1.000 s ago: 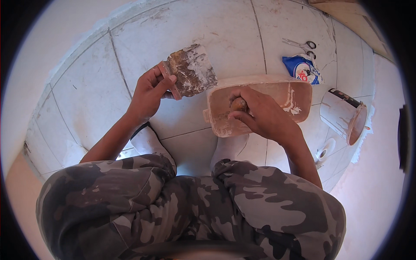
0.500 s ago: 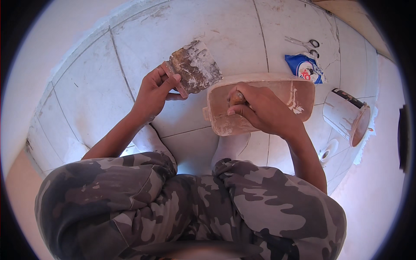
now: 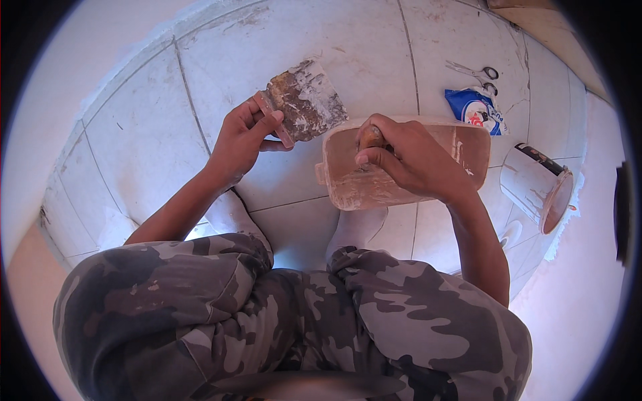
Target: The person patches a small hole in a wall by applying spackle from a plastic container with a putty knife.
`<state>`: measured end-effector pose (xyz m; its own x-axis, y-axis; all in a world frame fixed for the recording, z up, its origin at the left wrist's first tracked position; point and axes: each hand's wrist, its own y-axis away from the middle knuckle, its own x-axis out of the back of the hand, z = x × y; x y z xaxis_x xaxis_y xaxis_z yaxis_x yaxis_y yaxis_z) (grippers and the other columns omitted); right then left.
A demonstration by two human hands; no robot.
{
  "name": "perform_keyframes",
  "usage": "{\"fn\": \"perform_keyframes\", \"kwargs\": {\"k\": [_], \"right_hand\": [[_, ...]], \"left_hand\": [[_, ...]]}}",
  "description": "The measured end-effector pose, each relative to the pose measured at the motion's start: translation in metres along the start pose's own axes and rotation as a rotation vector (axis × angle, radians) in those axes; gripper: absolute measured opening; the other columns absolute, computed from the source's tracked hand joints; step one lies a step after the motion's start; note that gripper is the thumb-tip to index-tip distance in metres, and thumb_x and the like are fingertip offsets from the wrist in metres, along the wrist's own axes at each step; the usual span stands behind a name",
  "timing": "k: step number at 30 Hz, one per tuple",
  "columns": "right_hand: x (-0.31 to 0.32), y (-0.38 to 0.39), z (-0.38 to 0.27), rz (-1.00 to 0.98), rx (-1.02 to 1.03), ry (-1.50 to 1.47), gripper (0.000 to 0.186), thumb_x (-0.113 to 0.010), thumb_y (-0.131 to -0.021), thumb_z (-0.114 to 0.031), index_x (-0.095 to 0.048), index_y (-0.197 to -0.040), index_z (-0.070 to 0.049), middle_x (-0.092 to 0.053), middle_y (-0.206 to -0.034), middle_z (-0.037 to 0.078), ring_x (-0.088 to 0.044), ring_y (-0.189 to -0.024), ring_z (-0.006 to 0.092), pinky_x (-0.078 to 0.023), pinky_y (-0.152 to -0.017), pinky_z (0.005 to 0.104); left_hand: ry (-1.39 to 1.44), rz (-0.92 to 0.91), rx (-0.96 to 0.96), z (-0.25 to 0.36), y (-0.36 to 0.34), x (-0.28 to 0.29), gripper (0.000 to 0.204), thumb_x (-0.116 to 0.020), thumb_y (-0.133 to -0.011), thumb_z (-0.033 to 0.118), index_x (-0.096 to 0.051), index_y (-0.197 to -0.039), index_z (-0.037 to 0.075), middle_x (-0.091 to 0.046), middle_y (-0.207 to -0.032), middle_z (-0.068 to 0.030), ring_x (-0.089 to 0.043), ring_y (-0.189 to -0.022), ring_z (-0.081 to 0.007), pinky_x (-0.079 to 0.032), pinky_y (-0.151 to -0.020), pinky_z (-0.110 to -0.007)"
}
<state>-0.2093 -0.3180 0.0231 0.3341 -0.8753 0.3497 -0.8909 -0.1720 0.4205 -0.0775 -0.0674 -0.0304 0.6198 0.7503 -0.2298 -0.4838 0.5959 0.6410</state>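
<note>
My left hand (image 3: 242, 137) is closed on the pinkish grip strip of a broad filling blade (image 3: 309, 100), its fingers behind and thumb on top. The blade's stained metal face, smeared with white and brown, points up to the right. Over the plastic tub (image 3: 447, 159), my right hand (image 3: 416, 159) wraps round the rounded wooden handle (image 3: 372, 138) of a tool. Most of that tool is hidden by the hand, so its kind cannot be made out. The tub's inner walls carry a pinkish-brown coat and white smears.
Beyond the tub lie scissors (image 3: 476, 72) and a blue and white plastic packet (image 3: 476, 110). A white bucket (image 3: 533, 184) lies tipped on the right. Near it is a white ring-shaped thing (image 3: 512, 232). My feet (image 3: 360, 228) stand close to the tub on the tiled floor (image 3: 361, 40).
The floor things sit slightly further right and lower in the picture. My right hand has tilted the wooden handle a little, with its end now turned higher. The filling blade stays held much as before.
</note>
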Motion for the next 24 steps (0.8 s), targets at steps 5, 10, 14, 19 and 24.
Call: {"fn": "perform_keyframes", "kwargs": {"k": [5,10,14,19,24], "right_hand": [[0.006,0.004,-0.012,-0.047,-0.066,-0.094,0.024,-0.067,-0.093,-0.022,-0.055,-0.097,-0.002,-0.065,-0.078,0.012,-0.061,-0.07,0.0302,-0.047,-0.069,0.0357],[-0.013,0.015,-0.022,-0.059,-0.015,-0.023,0.025,-0.068,-0.093,-0.021,-0.055,-0.101,-0.002,-0.067,-0.082,0.011,-0.065,-0.074,0.0279,-0.048,-0.072,0.0353],[-0.008,0.013,-0.027,-0.043,-0.059,-0.064,0.024,-0.069,-0.093,-0.02,-0.056,-0.104,-0.003,-0.07,-0.086,0.01,-0.068,-0.08,0.0282,-0.05,-0.076,0.0346],[-0.013,0.023,-0.032,-0.017,-0.052,-0.06,0.025,-0.07,-0.092,-0.021,-0.057,-0.105,-0.004,-0.071,-0.089,0.011,-0.069,-0.085,0.0306,-0.051,-0.078,0.0355],[-0.02,0.031,-0.03,-0.006,-0.071,0.065,0.027,-0.071,-0.091,-0.021,-0.058,-0.107,-0.005,-0.071,-0.092,0.012,-0.069,-0.091,0.0332,-0.051,-0.078,0.0372]], "left_hand": [[0.004,-0.014,0.016,-0.006,0.0,0.004,0.016,-0.058,-0.101,0.021,-0.057,-0.105,0.005,-0.067,-0.084,-0.0051,-0.068,-0.079,-0.0151,-0.061,-0.077,-0.036],[-0.096,-0.096,0.073,0.0,0.009,-0.015,0.018,-0.057,-0.1,0.014,-0.057,-0.108,-0.002,-0.065,-0.09,-0.0062,-0.067,-0.08,-0.0143,-0.061,-0.076,-0.033],[-0.073,-0.054,0.065,-0.003,0.005,-0.007,0.019,-0.057,-0.1,0.015,-0.057,-0.11,-0.002,-0.065,-0.093,-0.0064,-0.067,-0.082,-0.0139,-0.061,-0.077,-0.033],[-0.138,-0.004,0.017,-0.007,0.012,-0.003,0.02,-0.057,-0.1,0.016,-0.056,-0.109,-0.002,-0.065,-0.092,-0.0069,-0.066,-0.082,-0.0143,-0.06,-0.077,-0.033],[-0.167,0.062,0.037,-0.011,0.019,0.0,0.018,-0.057,-0.101,0.017,-0.055,-0.106,-0.001,-0.066,-0.086,-0.0081,-0.066,-0.082,-0.0153,-0.059,-0.077,-0.034]]}}
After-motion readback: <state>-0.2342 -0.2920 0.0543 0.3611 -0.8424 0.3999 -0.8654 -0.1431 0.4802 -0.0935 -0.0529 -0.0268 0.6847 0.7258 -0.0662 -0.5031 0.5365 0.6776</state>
